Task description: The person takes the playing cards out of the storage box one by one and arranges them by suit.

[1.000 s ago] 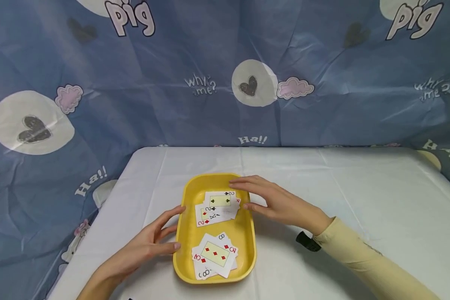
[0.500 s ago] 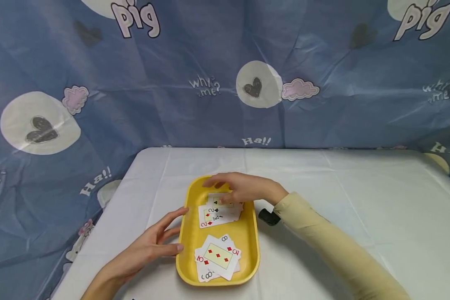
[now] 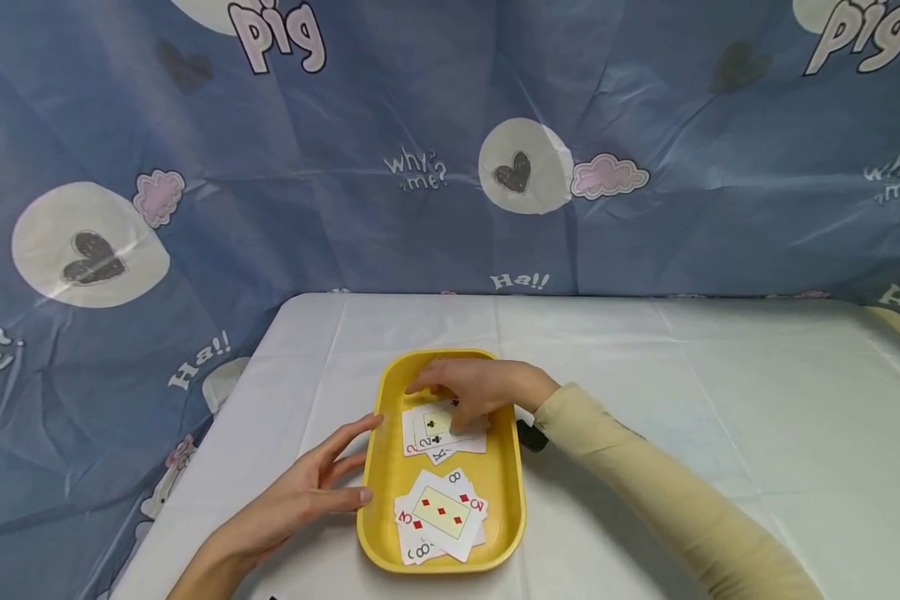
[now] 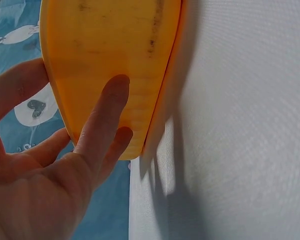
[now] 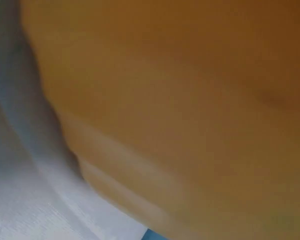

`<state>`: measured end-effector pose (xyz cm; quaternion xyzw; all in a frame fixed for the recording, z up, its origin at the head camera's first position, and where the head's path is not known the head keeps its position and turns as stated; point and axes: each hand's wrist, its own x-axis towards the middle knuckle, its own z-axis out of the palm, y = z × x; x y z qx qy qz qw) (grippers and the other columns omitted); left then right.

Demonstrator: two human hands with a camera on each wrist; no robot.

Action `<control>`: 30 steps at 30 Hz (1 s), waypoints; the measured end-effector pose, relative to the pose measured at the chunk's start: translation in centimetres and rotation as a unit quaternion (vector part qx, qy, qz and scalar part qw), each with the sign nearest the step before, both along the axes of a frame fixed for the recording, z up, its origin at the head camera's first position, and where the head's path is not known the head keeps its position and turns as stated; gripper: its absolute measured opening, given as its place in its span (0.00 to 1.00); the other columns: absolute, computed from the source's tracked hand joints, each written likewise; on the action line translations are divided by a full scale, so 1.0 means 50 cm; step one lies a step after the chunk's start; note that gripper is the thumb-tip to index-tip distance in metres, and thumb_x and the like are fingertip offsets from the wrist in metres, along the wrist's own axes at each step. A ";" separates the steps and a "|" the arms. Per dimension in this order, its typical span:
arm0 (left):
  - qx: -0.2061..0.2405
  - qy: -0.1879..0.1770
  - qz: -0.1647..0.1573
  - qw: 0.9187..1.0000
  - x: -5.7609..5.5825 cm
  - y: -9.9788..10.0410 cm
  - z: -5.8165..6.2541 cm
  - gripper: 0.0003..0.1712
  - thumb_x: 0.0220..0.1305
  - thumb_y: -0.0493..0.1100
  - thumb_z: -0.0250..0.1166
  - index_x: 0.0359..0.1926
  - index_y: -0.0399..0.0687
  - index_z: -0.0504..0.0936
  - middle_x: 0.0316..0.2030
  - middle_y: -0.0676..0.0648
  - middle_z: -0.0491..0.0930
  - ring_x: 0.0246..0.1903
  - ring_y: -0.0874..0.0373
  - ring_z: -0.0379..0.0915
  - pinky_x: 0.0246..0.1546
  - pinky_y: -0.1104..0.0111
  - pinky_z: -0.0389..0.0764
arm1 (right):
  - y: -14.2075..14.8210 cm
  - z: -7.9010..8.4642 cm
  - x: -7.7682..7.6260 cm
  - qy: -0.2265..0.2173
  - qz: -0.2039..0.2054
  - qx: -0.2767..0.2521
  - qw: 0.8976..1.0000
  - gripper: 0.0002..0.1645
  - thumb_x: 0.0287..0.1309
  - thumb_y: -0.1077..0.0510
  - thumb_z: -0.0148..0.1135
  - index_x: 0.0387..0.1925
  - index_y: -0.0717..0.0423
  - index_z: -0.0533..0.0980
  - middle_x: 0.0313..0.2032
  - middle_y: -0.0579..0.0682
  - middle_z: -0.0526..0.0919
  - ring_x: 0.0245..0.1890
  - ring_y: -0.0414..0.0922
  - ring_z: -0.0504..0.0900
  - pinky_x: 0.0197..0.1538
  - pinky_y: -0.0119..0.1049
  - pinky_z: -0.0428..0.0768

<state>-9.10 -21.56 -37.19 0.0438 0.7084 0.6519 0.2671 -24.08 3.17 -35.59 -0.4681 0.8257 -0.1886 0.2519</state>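
Observation:
A yellow tray (image 3: pixel 387 479) holds two small groups of playing cards. The far cards (image 3: pixel 422 429) overlap, with a two of clubs on top. The near cards (image 3: pixel 444 510) lie fanned, a three of diamonds uppermost. My left hand (image 3: pixel 300 492) rests its spread fingertips against the tray's left side; the left wrist view shows these fingers (image 4: pixel 102 112) along the tray's outer wall (image 4: pixel 110 65). My right hand (image 3: pixel 480 385) reaches over the right rim, its thumb on the far cards and its fingers extended past them. The blurred tray side (image 5: pixel 165 110) fills the right wrist view, hiding that hand.
The tray stands on a white-covered table (image 3: pixel 682 417). Behind the table hangs a blue printed cloth (image 3: pixel 420 233). A small black object (image 3: pixel 531 435) shows under the right wrist.
My right hand has moved left from the tray's right rim onto the far cards. Those cards have shifted slightly nearer and lie in a different overlap. The left hand keeps its place on the tray.

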 end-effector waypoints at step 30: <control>0.009 0.008 -0.007 1.000 0.001 0.000 0.001 0.46 0.63 0.38 0.68 0.76 0.61 0.55 0.76 0.50 0.41 0.72 0.44 0.49 0.54 0.60 0.76 | -0.019 -0.032 -0.014 0.010 0.030 -0.055 0.998 0.30 0.55 0.59 0.73 0.60 0.44 0.75 0.49 0.39 0.77 0.43 0.38 0.73 0.46 0.29 0.74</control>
